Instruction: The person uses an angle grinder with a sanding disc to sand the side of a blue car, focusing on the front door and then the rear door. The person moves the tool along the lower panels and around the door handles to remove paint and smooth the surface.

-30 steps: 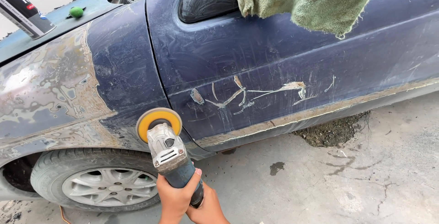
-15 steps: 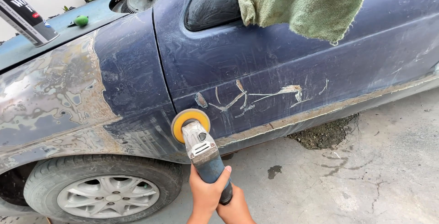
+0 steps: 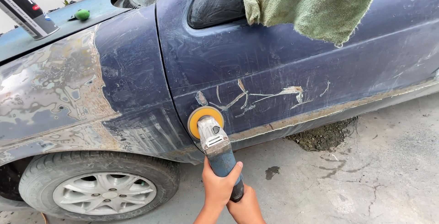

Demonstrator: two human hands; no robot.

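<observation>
Both hands, left and right, closed around blue angle grinder against car door.

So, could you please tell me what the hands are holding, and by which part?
Both hands, left and right, grip the blue-bodied angle grinder with a yellow disc by its rear handle.

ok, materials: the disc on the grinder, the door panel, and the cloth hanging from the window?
Disc: yellow backing pad, looks like foam or plastic, matte; its face is against the door, so unseen.
Door panel: painted sheet metal by the look, dull blue paint, scuffed, with pale scratch marks and a bare strip along the bottom.
Cloth: green woven fabric, terry-like nap, frayed edge.
</observation>
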